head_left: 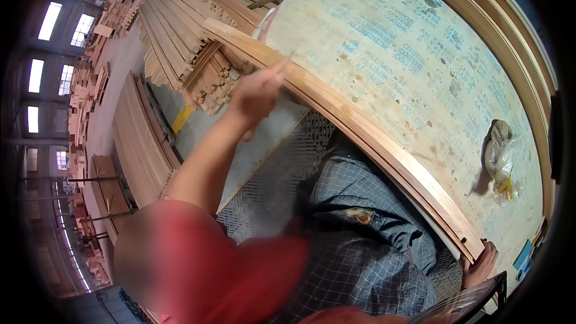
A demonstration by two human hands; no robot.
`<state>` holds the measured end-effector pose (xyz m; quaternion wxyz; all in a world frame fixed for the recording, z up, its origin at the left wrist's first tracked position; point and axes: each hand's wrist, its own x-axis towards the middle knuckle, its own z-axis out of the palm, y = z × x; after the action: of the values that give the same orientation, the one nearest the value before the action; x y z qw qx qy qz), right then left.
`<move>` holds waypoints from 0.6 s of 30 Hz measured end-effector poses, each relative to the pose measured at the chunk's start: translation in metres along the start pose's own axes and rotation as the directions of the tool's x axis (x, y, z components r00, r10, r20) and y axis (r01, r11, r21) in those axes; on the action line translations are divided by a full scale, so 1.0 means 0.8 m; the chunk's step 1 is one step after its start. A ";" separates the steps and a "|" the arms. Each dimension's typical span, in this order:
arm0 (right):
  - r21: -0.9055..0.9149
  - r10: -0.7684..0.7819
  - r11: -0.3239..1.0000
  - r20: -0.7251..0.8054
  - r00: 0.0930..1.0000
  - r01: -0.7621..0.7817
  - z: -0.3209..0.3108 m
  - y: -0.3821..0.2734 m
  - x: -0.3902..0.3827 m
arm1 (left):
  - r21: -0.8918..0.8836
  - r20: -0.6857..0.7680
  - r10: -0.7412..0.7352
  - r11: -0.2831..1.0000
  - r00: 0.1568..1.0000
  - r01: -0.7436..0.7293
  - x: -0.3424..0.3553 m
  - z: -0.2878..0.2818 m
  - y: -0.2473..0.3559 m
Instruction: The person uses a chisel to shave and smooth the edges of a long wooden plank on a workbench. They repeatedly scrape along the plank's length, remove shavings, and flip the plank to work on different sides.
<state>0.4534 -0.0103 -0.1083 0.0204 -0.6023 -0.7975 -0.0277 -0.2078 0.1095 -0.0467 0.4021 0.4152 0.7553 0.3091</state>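
Observation:
A long, narrow wooden board (354,121) with a grooved side runs along the near edge of the table, from upper left to lower right. My right hand (483,262) is wrapped around its lower right end, beside a small dark hole. Toward the far left end, my left hand (258,97) is closed above the board's near edge, slightly blurred. Something slim seems to pass through its fist, with a short end poking out below, but I cannot make out what it is.
The pale, stained table top (384,42) carries a plastic bag (501,159) with brownish contents. Longer wooden strips (480,0) line its far edge. A blue object (523,256) lies near the right corner. Stacked boards (174,24) and a low board pile (141,132) stand at left. A dark mat (273,168) lies below.

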 end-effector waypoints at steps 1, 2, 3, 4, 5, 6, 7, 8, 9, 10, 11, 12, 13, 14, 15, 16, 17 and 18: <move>0.003 0.002 1.000 -0.013 1.000 -0.001 0.002 0.001 -0.002 | 0.106 -0.058 0.080 0.992 0.995 -0.074 0.010 -0.013 -0.014; -0.002 0.011 1.000 -0.002 1.000 -0.011 0.003 0.001 -0.003 | 0.216 -0.106 0.165 0.966 0.981 -0.140 0.028 -0.027 -0.042; -0.007 0.015 1.000 0.010 1.000 -0.015 0.003 0.000 0.000 | 0.386 -0.116 0.285 0.896 0.951 -0.222 0.034 -0.030 -0.060; -0.006 0.006 1.000 -0.012 1.000 -0.006 0.002 -0.001 0.000 | 0.548 -0.121 0.402 0.789 0.908 -0.276 0.039 -0.031 -0.071; -0.002 0.002 1.000 -0.027 1.000 -0.002 0.002 -0.004 0.002 | 0.599 -0.099 0.483 0.727 0.870 -0.336 0.039 -0.023 -0.081; -0.010 -0.014 1.000 -0.023 1.000 0.014 0.001 -0.003 0.002 | 0.640 -0.015 0.594 0.624 0.804 -0.449 0.034 -0.014 -0.079; -0.018 -0.024 1.000 -0.025 0.999 0.024 0.001 -0.002 0.002 | 0.666 0.075 0.694 0.500 0.717 -0.553 0.026 -0.002 -0.063; -0.024 -0.024 0.999 -0.030 0.999 0.024 0.002 -0.002 0.002 | 0.612 0.064 0.497 0.666 0.865 -0.428 0.012 0.012 -0.043; -0.028 -0.025 0.999 -0.037 0.999 0.024 0.002 -0.002 0.001 | 0.626 0.089 0.551 0.617 0.830 -0.476 0.007 0.017 -0.040; -0.033 -0.025 0.999 -0.044 0.999 0.024 0.002 -0.002 0.001 | 0.638 0.114 0.601 0.566 0.791 -0.522 0.003 0.021 -0.038; -0.027 -0.028 0.999 -0.040 0.999 0.027 0.002 -0.002 0.001 | 0.649 0.140 0.648 0.511 0.749 -0.564 0.001 0.022 -0.035; -0.022 -0.030 0.999 -0.038 0.999 0.029 0.003 -0.001 0.003 | 0.576 0.095 0.570 0.637 0.816 -0.512 0.002 0.018 -0.032; -0.018 -0.032 0.999 -0.036 0.999 0.031 0.003 -0.001 0.003 | 0.492 0.061 0.480 0.748 0.875 -0.445 0.005 0.008 -0.028; -0.007 -0.040 0.999 -0.048 0.998 0.040 0.004 0.000 0.001 | 0.399 0.039 0.381 0.842 0.924 -0.364 0.010 -0.004 -0.025; -0.006 -0.012 1.000 -0.032 0.999 0.012 0.002 -0.006 0.004 | 0.274 -0.015 0.276 0.926 0.961 -0.261 0.017 -0.014 -0.031; -0.003 -0.014 1.000 -0.032 0.999 0.014 0.003 -0.005 0.005 | 0.182 -0.073 0.210 0.964 0.975 -0.194 0.022 -0.021 -0.037; 0.001 -0.015 1.000 -0.032 0.999 0.015 0.004 -0.003 0.005 | 0.172 -0.105 0.195 0.969 0.975 -0.175 0.022 -0.021 -0.043; -0.003 -0.013 1.000 -0.042 0.999 0.013 0.003 -0.002 0.005 | 0.200 -0.105 0.205 0.963 0.973 -0.181 0.018 -0.014 -0.048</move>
<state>0.4506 -0.0068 -0.1106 0.0362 -0.5963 -0.8009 -0.0415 -0.2366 0.1028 -0.0769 0.2809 0.5031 0.7606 0.2992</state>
